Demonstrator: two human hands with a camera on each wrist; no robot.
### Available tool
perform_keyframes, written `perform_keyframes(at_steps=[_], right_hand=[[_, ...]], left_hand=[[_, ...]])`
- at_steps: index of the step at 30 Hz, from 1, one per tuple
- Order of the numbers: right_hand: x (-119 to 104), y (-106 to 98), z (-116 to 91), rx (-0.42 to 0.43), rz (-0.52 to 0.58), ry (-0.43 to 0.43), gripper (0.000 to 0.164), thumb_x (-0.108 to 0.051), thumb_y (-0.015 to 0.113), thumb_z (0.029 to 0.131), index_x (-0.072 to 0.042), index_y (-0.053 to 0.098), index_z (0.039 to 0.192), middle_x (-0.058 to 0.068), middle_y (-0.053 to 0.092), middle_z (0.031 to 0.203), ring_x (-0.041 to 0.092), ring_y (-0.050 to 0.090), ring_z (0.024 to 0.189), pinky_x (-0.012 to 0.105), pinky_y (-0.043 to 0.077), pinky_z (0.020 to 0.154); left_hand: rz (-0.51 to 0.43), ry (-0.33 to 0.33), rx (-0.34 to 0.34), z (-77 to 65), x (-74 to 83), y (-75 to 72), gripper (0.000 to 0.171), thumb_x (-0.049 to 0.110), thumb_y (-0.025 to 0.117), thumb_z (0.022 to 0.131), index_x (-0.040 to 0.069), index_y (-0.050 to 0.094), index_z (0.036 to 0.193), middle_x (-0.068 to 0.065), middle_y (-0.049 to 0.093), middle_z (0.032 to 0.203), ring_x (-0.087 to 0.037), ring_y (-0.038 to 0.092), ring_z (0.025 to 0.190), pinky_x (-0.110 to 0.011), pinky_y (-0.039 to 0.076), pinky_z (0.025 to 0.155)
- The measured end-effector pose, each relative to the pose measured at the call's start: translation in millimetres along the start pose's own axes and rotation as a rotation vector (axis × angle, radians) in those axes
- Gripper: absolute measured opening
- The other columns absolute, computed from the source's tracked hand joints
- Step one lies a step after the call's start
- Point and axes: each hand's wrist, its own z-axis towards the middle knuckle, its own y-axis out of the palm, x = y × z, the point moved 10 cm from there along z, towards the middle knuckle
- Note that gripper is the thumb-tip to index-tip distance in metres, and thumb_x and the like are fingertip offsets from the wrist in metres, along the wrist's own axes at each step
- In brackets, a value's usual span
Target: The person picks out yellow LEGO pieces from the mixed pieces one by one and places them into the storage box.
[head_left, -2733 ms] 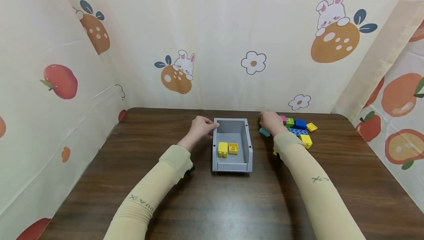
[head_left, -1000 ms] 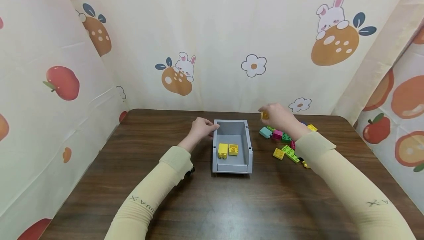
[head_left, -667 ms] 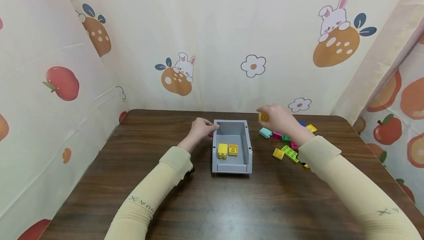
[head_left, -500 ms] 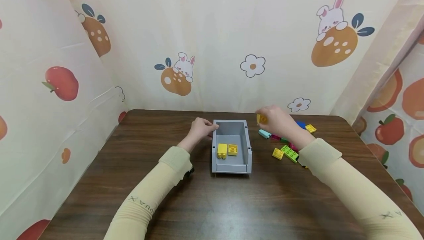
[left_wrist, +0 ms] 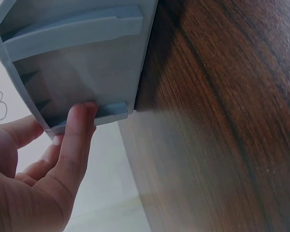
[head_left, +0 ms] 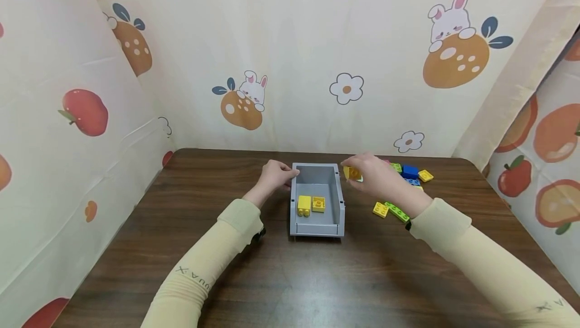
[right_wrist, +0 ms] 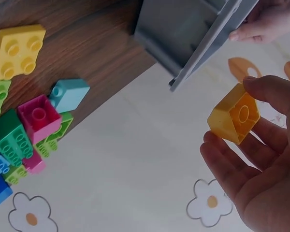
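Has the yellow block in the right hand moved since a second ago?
Yes. In the head view, the yellow toy brick has shifted left and lower in the picture, closer to the gray bin.

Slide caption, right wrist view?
Right hand holds a boxy yellow plastic brick beside the grey rectangular plastic bin; multicoloured studded plastic bricks lie on the dark wood-grain table.

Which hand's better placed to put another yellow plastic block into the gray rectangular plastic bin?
Likely right: the right hand holds a yellow plastic block just right of the bin; the left hand grips the bin's left side.
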Motion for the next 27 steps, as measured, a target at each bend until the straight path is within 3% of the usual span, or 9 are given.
perform_keyframes(at_steps=[17,27], right_hand=[[-33.7,17.7,-16.2,0.014,0.093,-0.119,0.043,-0.010,0.080,0.074,-0.010,0.066,0.115,0.008,0.065,0.115,0.025,0.057,0.108,0.037,0.056,0.085],[-47.6,34.9,-20.6,0.032,0.092,-0.229,0.038,-0.010,0.078,0.076,-0.010,0.067,0.112,0.005,0.067,0.111,0.021,0.058,0.105,0.034,0.055,0.087]], left_hand=[[-0.024,-0.007,-0.006,0.7,-0.7,2.0,0.025,0.025,0.069,0.087,0.001,0.070,0.093,-0.011,0.066,0.087,-0.025,0.068,0.076,-0.041,0.059,0.075],[-0.008,0.000,0.012,1.6,0.4,0.8,0.024,0.025,0.069,0.087,0.001,0.070,0.091,-0.011,0.065,0.083,-0.025,0.068,0.072,-0.040,0.059,0.074]])
